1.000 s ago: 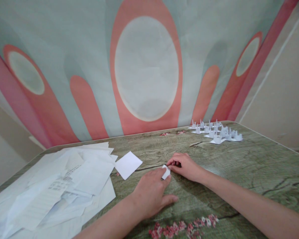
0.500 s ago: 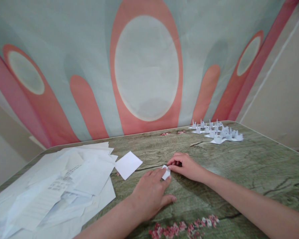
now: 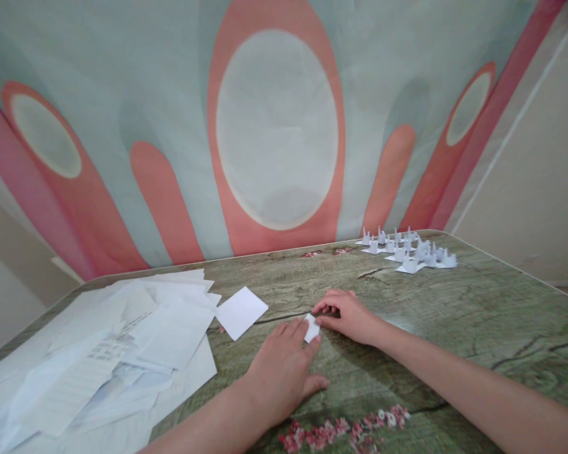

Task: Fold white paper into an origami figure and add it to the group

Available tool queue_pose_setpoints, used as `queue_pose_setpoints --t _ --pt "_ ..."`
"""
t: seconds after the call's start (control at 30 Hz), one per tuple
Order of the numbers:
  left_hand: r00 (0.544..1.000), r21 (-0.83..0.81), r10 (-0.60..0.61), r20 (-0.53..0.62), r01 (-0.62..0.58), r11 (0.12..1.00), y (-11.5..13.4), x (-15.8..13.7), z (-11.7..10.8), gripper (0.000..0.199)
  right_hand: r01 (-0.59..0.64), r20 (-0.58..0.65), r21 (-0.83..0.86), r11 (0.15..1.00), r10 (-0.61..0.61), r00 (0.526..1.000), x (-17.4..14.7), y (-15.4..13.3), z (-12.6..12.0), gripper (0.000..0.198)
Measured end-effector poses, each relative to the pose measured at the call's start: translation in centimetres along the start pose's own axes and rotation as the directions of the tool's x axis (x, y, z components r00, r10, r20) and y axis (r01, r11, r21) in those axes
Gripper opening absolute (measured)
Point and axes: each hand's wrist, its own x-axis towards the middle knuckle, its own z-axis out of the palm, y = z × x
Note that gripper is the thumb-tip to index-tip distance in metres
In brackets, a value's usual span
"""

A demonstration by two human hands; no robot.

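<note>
A small folded piece of white paper (image 3: 312, 330) lies on the wood-patterned table in front of me. My left hand (image 3: 284, 366) rests flat on its left side, fingers stretched out and thumb spread away toward me. At the paper's upper right edge is my right hand (image 3: 343, 315), its fingers curled and its thumb and fingertips closed at the edge in a pinch. The fingertips partly cover the folds. Just beyond my left hand, a white paper square (image 3: 242, 313) lies turned like a diamond.
A wide, loose heap of white paper sheets (image 3: 170, 321), some printed, covers the table's left side. At the far right stand several white folded paper cranes (image 3: 421, 252) in a cluster. A patterned backdrop (image 3: 279, 239) hangs behind the table's far edge (image 3: 246, 253).
The right thumb and fingertips have shifted slightly at the paper's edge. The left hand stays pressed on the paper. The whole view has moved a little.
</note>
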Motion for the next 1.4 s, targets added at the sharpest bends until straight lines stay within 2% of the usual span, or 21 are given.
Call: queue_pose_setpoints --t 0.33,0.5,0.6,0.73,0.83,0.93,1.07,1.27,1.4 --pt "0.990 -0.101 -0.002 0.144 0.016 0.995 -0.1 -0.6 -1.6 0.057 0.008 -0.023 -0.017 1.000 -0.008 1.000 0.0 0.1 0.2 0.013" --pt "0.987 -0.139 0.034 0.154 -0.012 0.990 -0.5 -1.2 -1.9 0.057 0.013 -0.008 0.009 1.000 -0.013 1.000 0.1 0.3 0.2 0.013" --pt "0.990 -0.192 0.076 0.115 -0.053 0.980 -1.2 -1.3 -1.9 0.055 0.013 -0.020 0.006 1.000 -0.013 1.000 0.0 0.3 0.3 0.013" --pt "0.995 -0.270 0.092 -0.033 -0.097 0.958 -2.6 -0.3 -1.1 0.051 0.033 -0.022 -0.013 0.999 -0.033 0.999 -0.2 0.2 0.2 0.012" --pt "0.994 -0.300 0.041 -0.105 -0.071 0.951 -3.7 0.8 0.0 0.027 0.065 -0.005 -0.028 0.997 -0.065 0.998 -0.3 0.0 0.0 0.010" --pt "0.984 -0.334 0.030 -0.177 -0.089 0.939 -4.5 1.4 1.1 0.023 0.096 0.023 -0.036 0.995 -0.095 0.995 -0.5 -0.2 -0.3 0.014" --pt "0.974 -0.402 0.034 -0.224 -0.124 0.907 -5.2 1.5 1.8 0.022 0.105 0.050 -0.033 0.994 -0.103 0.993 -0.5 -0.4 -0.4 0.021" --pt "0.959 -0.525 -0.001 -0.283 -0.154 0.837 -5.6 1.6 2.5 0.022 0.096 0.051 -0.030 0.995 -0.094 0.994 -0.4 -0.5 -0.4 0.014" --pt "0.954 -0.554 -0.038 -0.299 -0.141 0.820 -5.6 1.6 2.7 0.021 0.095 0.051 -0.034 0.995 -0.093 0.994 -0.5 -0.4 -0.4 0.015"
